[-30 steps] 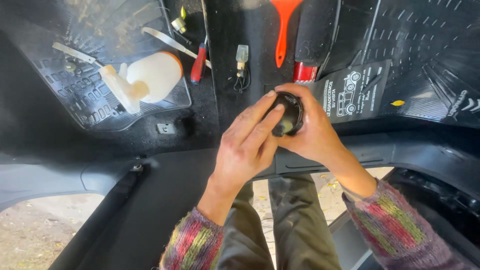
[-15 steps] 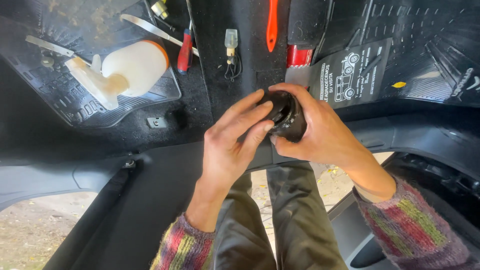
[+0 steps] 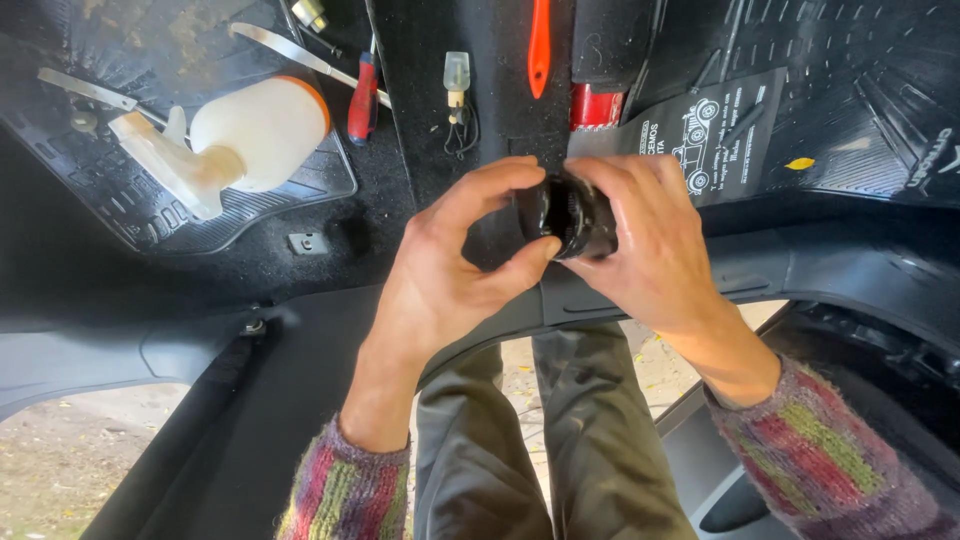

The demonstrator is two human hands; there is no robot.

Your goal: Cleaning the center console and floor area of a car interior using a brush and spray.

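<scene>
Head view, item: small black cylindrical part (image 3: 572, 215) at centre, our left hand (image 3: 450, 275) and right hand (image 3: 650, 245), fingers closed round it. Spray bottle (image 3: 240, 140) at ten o'clock. We judge twisting underway; next needs firm counter-grip.

Two bare hands, the left hand (image 3: 440, 285) and the right hand (image 3: 650, 250), share one small black round part (image 3: 572, 215). One white plastic spray bottle with an orange base (image 3: 245, 140), one red-handled screwdriver (image 3: 363, 85), one orange-handled tool (image 3: 539, 45), one printed paper sheet (image 3: 700, 130), two ribbed black rubber floor mats (image 3: 110, 200) (image 3: 860, 90).
</scene>
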